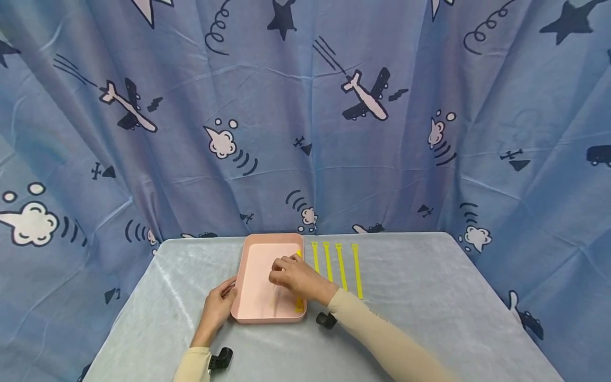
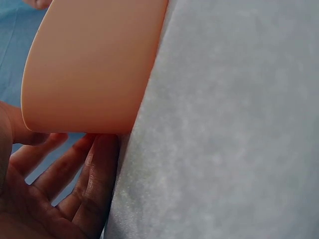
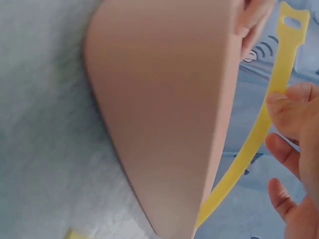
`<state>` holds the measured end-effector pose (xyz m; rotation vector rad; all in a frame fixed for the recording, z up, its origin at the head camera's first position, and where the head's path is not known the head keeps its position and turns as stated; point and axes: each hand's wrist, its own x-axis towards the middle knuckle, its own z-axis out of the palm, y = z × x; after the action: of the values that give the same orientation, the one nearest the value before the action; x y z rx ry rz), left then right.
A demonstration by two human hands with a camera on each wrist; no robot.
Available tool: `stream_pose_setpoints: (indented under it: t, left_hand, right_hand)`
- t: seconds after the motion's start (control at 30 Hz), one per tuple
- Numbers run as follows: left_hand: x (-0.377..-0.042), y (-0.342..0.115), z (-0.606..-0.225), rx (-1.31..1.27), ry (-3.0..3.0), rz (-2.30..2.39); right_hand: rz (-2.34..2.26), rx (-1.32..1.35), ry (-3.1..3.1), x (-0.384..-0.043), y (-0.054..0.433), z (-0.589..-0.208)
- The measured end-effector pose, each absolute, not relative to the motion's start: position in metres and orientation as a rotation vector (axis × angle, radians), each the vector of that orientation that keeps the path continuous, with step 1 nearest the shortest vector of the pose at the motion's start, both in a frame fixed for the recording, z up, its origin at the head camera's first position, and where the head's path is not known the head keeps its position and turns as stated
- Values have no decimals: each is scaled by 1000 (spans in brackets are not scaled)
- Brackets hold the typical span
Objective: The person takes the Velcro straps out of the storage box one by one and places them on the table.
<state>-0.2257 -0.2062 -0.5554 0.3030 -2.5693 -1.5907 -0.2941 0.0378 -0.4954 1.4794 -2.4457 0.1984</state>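
Note:
A yellow hook-and-loop cable tie with a slotted head hangs from my right hand, pinched between thumb and finger over the pink tray. In the head view the held tie is faint, seen nearly edge-on. Inside the tray, more yellow lies along the right wall, partly covered by the right hand. Against the tray's left side, my left hand rests with its fingers fairly straight, fingertips touching the outer wall in the left wrist view.
Several yellow cable ties lie in a row on the grey cloth-covered table, right of the tray; the right arm hides part of some. Black wrist cameras sit on both wrists. A blue patterned curtain hangs behind the table.

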Motion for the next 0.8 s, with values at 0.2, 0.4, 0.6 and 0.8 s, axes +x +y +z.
stream_pose_setpoints:
  t: [0.2,0.4,0.6,0.8]
  left_hand:
    - [-226,-207,-555,304,-2566,-1574]
    - [-225,-208,-556,291,-2568,-1580]
    - [-224,-207,-555,300,-2565,-1565]
    - [-224,-206,-556,292,-2552,-1575]
  right_hand:
    - [411,1426,-2434,-292,38,-494]
    - [640,1424,-2402,-293,39,-497]
    - [920,1436,-2342,-291,39,-496]
    - [1287,1363,-2328,-290,42,-493]
